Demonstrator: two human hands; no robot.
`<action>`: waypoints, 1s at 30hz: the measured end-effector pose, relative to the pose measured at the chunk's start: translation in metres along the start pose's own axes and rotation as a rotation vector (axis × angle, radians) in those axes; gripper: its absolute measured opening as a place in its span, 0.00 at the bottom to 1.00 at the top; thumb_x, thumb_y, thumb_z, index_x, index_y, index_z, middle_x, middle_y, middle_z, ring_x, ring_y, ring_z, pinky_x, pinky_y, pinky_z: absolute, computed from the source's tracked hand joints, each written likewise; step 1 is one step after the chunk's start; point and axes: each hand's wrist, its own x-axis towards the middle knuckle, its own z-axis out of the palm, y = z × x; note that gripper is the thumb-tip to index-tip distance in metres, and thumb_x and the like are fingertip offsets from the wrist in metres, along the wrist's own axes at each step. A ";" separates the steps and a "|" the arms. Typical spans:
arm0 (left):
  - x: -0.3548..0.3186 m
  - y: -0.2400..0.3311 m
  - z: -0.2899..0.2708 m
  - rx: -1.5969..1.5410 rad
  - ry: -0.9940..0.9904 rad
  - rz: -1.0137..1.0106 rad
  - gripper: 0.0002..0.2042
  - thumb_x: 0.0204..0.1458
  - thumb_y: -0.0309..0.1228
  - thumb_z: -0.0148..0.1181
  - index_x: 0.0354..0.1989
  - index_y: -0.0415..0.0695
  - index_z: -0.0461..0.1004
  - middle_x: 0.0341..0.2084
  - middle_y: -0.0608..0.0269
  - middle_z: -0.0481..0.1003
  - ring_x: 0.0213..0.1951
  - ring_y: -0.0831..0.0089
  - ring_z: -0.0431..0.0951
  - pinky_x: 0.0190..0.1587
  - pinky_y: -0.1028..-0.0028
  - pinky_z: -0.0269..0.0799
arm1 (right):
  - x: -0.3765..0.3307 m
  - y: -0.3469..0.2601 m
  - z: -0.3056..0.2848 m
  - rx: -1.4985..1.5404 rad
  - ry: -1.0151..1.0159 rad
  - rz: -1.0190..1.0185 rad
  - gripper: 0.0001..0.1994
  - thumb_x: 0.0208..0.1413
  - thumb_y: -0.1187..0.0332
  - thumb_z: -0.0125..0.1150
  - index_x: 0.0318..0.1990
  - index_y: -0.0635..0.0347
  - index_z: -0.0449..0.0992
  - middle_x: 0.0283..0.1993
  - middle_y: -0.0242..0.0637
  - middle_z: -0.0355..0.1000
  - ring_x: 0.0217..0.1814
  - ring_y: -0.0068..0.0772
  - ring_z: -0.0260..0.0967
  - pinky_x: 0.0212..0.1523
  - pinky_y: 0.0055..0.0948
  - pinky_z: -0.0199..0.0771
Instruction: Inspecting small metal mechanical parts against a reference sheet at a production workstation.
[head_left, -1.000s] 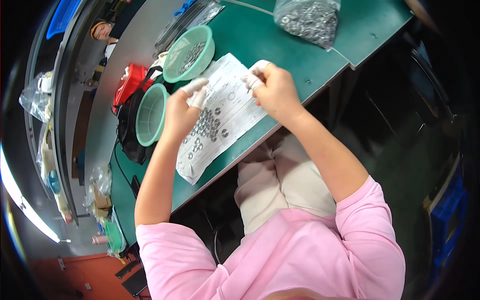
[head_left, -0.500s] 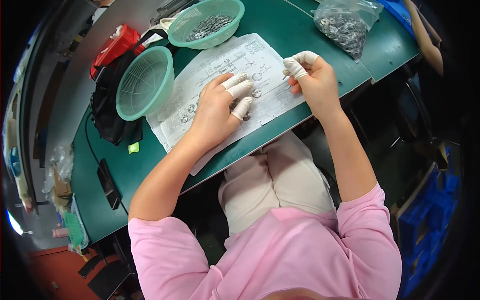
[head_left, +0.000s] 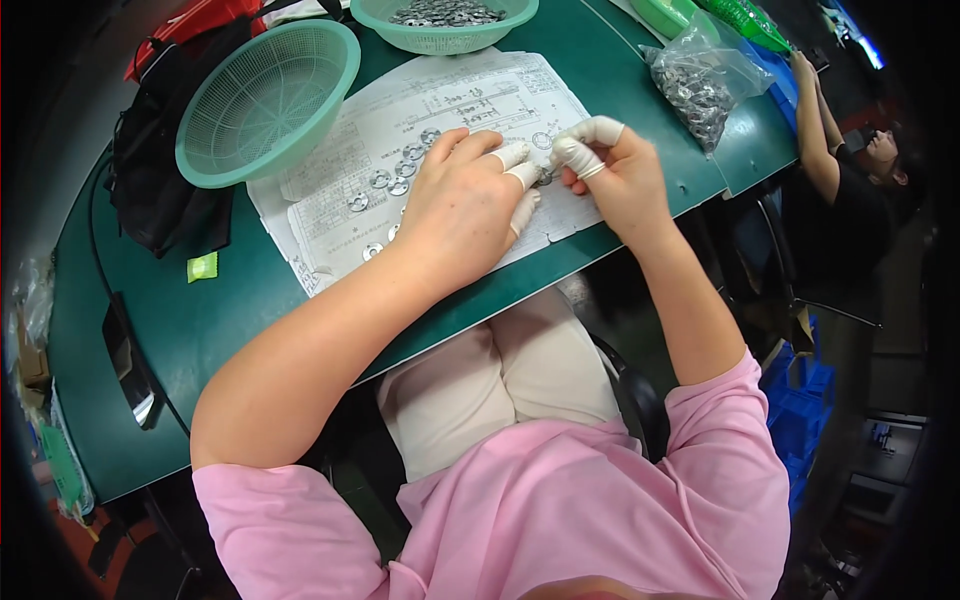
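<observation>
My left hand, with white finger cots on some fingers, lies palm down over a printed drawing sheet. Its fingers are spread and reach toward a small metal disc, partly hidden by the fingertips. Close by on the right, my right hand is closed in a pinch, also with white cots on thumb and forefinger. Whatever sits in that pinch is too small and covered to make out. Several round metal discs with holes are laid out on the sheet beside my left hand.
An empty green mesh basket stands left of the sheet; another green basket holds many discs. A clear bag of metal parts lies at the right. A black bag, phone and green packet are leftward. Another person sits at right.
My left hand has moved right, closer to my right hand, and more discs show on the sheet. The thin metal piece seen in the right-hand pinch is now hidden. The view has shifted.
</observation>
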 end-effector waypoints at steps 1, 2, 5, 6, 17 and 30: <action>0.000 0.000 0.000 0.007 -0.008 -0.004 0.10 0.49 0.33 0.56 0.36 0.43 0.77 0.36 0.57 0.76 0.49 0.57 0.70 0.57 0.60 0.58 | 0.000 0.000 0.000 -0.009 -0.001 0.000 0.06 0.56 0.69 0.59 0.33 0.62 0.75 0.27 0.29 0.72 0.26 0.14 0.65 0.27 0.15 0.65; 0.000 0.000 0.000 0.014 -0.017 -0.008 0.10 0.49 0.33 0.56 0.36 0.42 0.77 0.36 0.56 0.76 0.49 0.56 0.70 0.57 0.60 0.57 | 0.000 -0.001 -0.001 0.016 0.008 0.014 0.06 0.56 0.69 0.59 0.33 0.62 0.75 0.27 0.29 0.72 0.26 0.14 0.65 0.26 0.15 0.65; 0.000 0.000 0.001 0.012 -0.020 -0.011 0.09 0.50 0.33 0.56 0.35 0.42 0.77 0.35 0.55 0.76 0.49 0.56 0.70 0.57 0.60 0.57 | 0.001 -0.003 0.000 0.068 0.028 0.045 0.06 0.56 0.69 0.59 0.33 0.62 0.75 0.26 0.29 0.72 0.25 0.14 0.65 0.26 0.15 0.64; 0.000 0.000 0.001 0.006 -0.015 -0.013 0.09 0.50 0.33 0.56 0.35 0.42 0.77 0.35 0.55 0.76 0.49 0.56 0.70 0.57 0.60 0.57 | 0.002 -0.002 0.000 0.059 0.026 0.050 0.06 0.56 0.69 0.59 0.33 0.62 0.75 0.26 0.28 0.72 0.25 0.14 0.64 0.26 0.15 0.64; 0.001 0.001 0.000 -0.008 -0.023 -0.031 0.10 0.49 0.33 0.56 0.37 0.43 0.77 0.35 0.55 0.76 0.49 0.56 0.69 0.56 0.61 0.58 | 0.002 0.007 0.005 -0.342 0.053 -0.269 0.06 0.53 0.70 0.63 0.31 0.63 0.74 0.24 0.29 0.71 0.25 0.16 0.65 0.26 0.17 0.65; 0.001 0.000 -0.004 -0.038 -0.031 -0.058 0.11 0.48 0.32 0.57 0.38 0.44 0.78 0.35 0.55 0.77 0.49 0.56 0.70 0.56 0.60 0.59 | 0.004 0.007 0.008 -0.399 0.084 -0.363 0.06 0.52 0.70 0.63 0.31 0.64 0.74 0.23 0.31 0.70 0.23 0.17 0.64 0.26 0.19 0.66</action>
